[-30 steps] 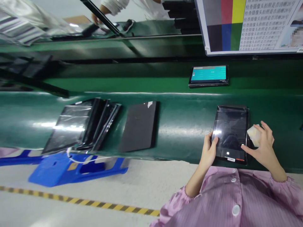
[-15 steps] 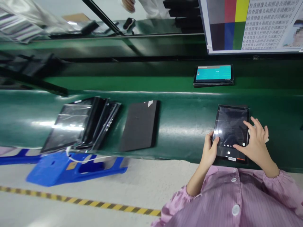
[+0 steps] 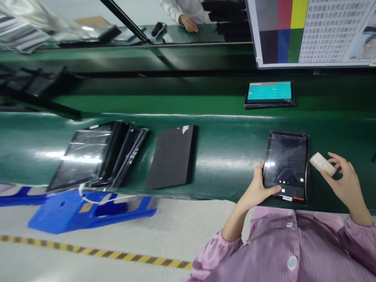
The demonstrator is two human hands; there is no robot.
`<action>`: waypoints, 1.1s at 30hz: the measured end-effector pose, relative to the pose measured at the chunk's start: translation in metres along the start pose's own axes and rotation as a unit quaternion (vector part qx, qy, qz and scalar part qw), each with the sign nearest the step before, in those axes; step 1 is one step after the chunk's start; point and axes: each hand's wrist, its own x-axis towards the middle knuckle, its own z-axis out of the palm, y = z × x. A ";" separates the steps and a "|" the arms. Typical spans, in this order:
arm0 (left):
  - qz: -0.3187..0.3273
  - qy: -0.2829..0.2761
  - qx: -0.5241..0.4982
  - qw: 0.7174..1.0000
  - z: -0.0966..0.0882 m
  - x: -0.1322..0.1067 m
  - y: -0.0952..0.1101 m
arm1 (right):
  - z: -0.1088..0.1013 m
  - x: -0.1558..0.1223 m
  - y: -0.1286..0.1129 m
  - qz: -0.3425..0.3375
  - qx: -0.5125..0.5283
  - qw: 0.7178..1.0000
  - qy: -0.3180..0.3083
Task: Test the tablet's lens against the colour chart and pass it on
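A dark tablet [image 3: 286, 166] on the green counter [image 3: 229, 152] is gripped at its edge by the left hand [image 3: 258, 188]; a pale block [image 3: 322, 163] is pinched by the right hand [image 3: 345, 184]. Beyond: lit tablet [image 3: 269, 93], test chart [image 3: 311, 31] w/ Chinese print. Far left: black pad [image 3: 172, 156], bagged tablets [image 3: 96, 154]

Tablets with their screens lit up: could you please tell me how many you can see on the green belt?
2. One lit tablet lies near the belt's edge, gripped by the left hand. The teal-screened tablet lies farther back. The stack at left shows dark, glossy screens; some there may be hidden.
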 end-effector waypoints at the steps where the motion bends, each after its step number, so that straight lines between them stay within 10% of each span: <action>1: 0.001 0.002 0.001 1.000 0.000 0.000 0.000 | -0.001 0.001 0.000 0.000 0.014 1.000 0.011; 33: -0.019 0.012 -0.013 1.000 0.005 0.002 0.005 | 0.024 -0.005 -0.016 0.038 0.195 0.980 0.006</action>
